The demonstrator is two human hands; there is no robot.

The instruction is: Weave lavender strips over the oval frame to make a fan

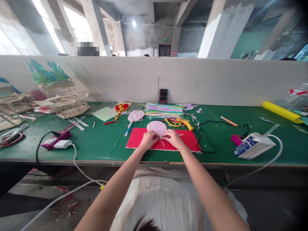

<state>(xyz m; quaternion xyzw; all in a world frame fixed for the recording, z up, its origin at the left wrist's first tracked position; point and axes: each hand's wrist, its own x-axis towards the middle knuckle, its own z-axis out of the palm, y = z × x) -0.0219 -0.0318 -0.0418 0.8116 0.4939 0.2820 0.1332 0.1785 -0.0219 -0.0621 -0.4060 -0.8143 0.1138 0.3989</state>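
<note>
A round pale-pink disc (157, 127) lies over the far edge of a red board (137, 138) on the green table. My left hand (150, 139) is at the disc's near left edge, fingers bent and pressed down there. From the other side my right hand (172, 138) meets it, fingertips pinched at the disc's lower edge. Between the hands a thin clear strip or wire end sticks out toward me; what exactly the fingers grip is too small to make out. Just beyond sits a yellow-orange glue gun (184, 123), its dark cord trailing right.
Behind lie a bundle of pastel pipe cleaners (165, 109), another pink disc (136, 115) and a red-yellow fan shape (122, 107). Wooden stick models (64, 102) stand left, near a purple power strip (56, 140). At right are a carton (253, 146) and a yellow roll (281, 111).
</note>
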